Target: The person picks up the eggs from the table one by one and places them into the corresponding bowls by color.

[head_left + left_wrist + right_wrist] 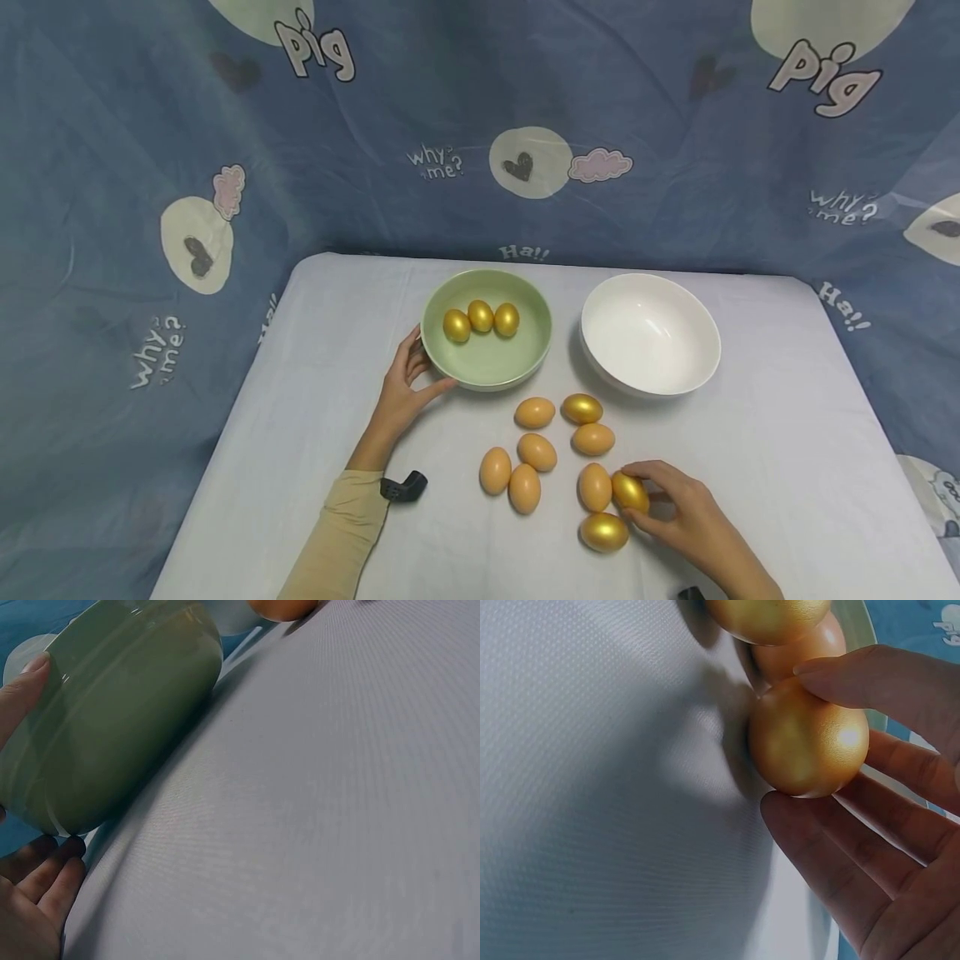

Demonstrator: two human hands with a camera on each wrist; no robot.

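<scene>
My right hand (686, 512) pinches a gold egg (630, 492) between thumb and fingers. In the right wrist view the thumb lies on one side of this egg (808, 739), the fingertips on the other. A light brown egg (595, 487) sits right beside it, and another gold egg (604, 532) lies just nearer. My left hand (405, 398) rests on the left side of a green bowl (487, 367), thumb and fingers spread. In the left wrist view its fingertips (73, 847) touch the bowl's outer wall. Three gold eggs (481, 316) lie inside the bowl.
A white bowl (651, 333) stands right of the green one. Several brown eggs (525, 488) lie in the middle of the white-covered table (780, 400), with a gold egg (582, 408) near the bowls. A blue printed curtain (450, 208) hangs behind.
</scene>
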